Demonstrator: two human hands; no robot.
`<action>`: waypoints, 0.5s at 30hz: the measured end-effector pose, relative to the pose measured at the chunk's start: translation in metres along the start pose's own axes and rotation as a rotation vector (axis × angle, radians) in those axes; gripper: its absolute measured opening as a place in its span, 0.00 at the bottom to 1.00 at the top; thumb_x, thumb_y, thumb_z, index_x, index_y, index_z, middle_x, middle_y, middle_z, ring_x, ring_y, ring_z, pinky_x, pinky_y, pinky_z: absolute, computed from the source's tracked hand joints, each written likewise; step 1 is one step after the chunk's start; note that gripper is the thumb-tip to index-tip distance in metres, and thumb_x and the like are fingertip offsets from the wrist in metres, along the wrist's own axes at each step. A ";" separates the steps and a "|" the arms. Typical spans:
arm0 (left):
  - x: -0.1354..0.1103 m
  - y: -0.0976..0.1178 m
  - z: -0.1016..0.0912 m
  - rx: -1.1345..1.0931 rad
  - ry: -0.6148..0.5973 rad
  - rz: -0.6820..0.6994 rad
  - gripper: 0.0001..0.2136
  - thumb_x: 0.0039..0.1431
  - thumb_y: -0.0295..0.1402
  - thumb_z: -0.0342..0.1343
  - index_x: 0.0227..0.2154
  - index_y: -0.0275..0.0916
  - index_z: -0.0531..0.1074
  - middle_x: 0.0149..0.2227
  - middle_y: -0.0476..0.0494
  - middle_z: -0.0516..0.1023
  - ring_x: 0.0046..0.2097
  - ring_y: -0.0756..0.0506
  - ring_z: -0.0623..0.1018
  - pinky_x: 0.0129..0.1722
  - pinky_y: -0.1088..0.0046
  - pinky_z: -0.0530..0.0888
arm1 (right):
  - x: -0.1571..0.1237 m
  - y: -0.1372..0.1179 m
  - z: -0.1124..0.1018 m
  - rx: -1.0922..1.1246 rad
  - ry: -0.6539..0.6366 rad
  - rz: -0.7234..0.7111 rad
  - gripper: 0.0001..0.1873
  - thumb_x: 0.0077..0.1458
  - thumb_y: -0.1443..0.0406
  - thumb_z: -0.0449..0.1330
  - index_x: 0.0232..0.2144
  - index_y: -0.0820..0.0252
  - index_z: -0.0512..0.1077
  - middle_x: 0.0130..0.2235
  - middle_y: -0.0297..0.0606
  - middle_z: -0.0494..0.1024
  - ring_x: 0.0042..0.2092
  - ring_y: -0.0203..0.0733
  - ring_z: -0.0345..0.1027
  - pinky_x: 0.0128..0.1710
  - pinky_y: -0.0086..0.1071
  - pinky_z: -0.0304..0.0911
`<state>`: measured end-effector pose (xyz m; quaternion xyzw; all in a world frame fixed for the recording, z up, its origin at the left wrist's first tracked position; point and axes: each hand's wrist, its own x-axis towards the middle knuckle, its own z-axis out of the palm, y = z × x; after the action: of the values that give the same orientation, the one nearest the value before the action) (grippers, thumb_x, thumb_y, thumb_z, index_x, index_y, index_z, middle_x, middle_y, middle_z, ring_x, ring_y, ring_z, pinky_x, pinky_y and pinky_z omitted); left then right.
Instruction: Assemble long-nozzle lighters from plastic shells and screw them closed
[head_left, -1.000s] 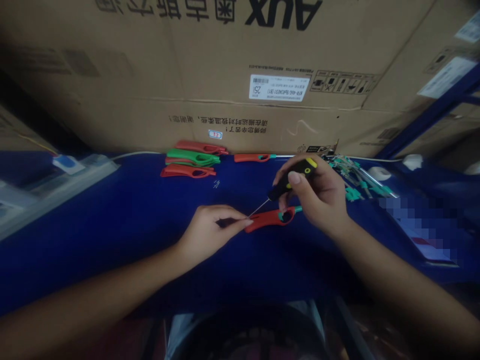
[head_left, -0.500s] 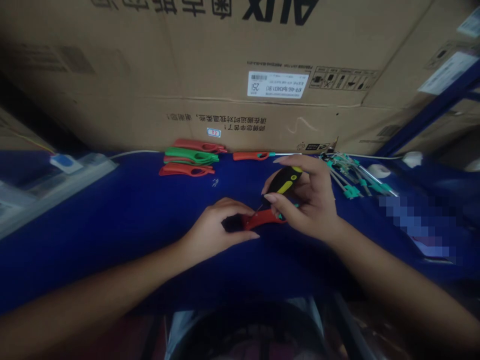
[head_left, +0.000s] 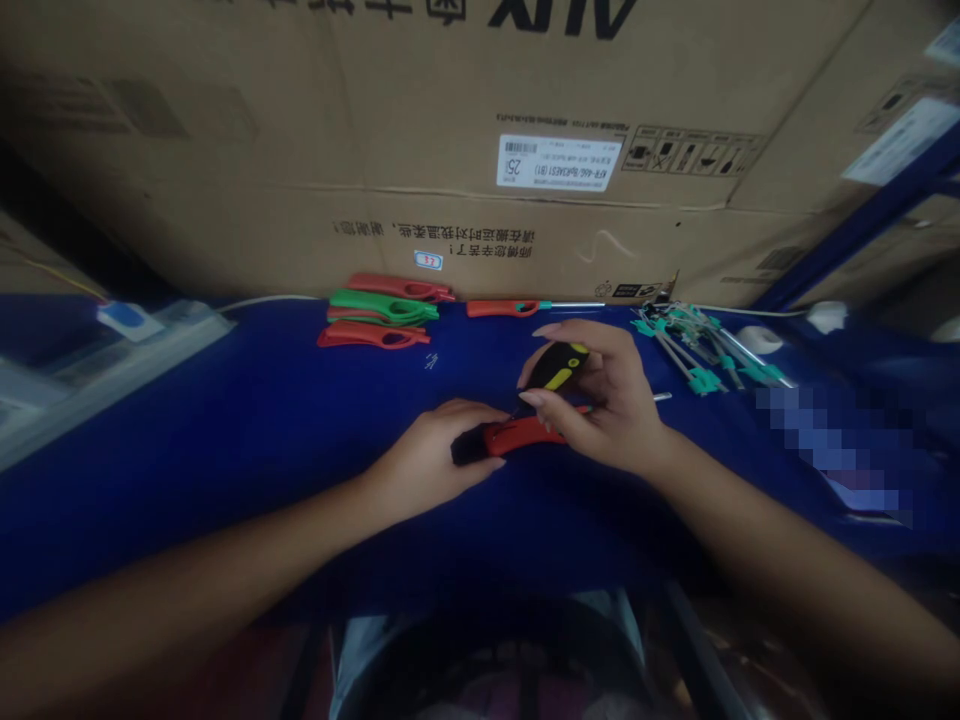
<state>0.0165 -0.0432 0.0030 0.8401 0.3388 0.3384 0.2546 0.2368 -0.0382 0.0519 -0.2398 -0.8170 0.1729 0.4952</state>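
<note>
**Screwdriver point(head_left: 559, 368) on the red lighter body point(head_left: 521, 435), both hands closed**

Your right hand point(head_left: 607, 400) is closed on the black-and-yellow handle, thumb and fingers wrapped round it, with the thin shaft pointing down and to your left. Your left hand point(head_left: 424, 465) grips the lighter body from above, fingers folded over its dark end. The body sits low over the blue work mat point(head_left: 225, 430), between your hands and under the screwdriver. The shaft tip seems to meet the body near your right fingers, though the dim view makes that hard to be sure of. A thin metal rod point(head_left: 660, 397) shows just past your right hand, roughly in line with the body.

Ahead and to your left lies a stack of red and green lighter shells point(head_left: 382, 325), with a few tiny screws point(head_left: 430, 362) near them. A single red lighter point(head_left: 506, 308) with a metal tube lies along the far edge of the mat. To your right sits a bundle of metal rods with green fittings point(head_left: 705, 350). A large AUX cardboard carton point(head_left: 375, 150) stands behind the mat.
</note>
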 end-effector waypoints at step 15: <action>0.000 -0.002 0.001 -0.009 -0.004 0.015 0.16 0.56 0.30 0.66 0.48 0.38 0.76 0.49 0.41 0.82 0.50 0.42 0.81 0.54 0.63 0.76 | -0.001 0.000 -0.001 0.016 -0.019 -0.011 0.29 0.60 0.69 0.64 0.59 0.51 0.60 0.45 0.39 0.74 0.38 0.38 0.74 0.35 0.32 0.74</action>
<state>0.0165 -0.0422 0.0011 0.8422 0.3306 0.3403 0.2563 0.2378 -0.0381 0.0516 -0.2298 -0.8215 0.1788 0.4903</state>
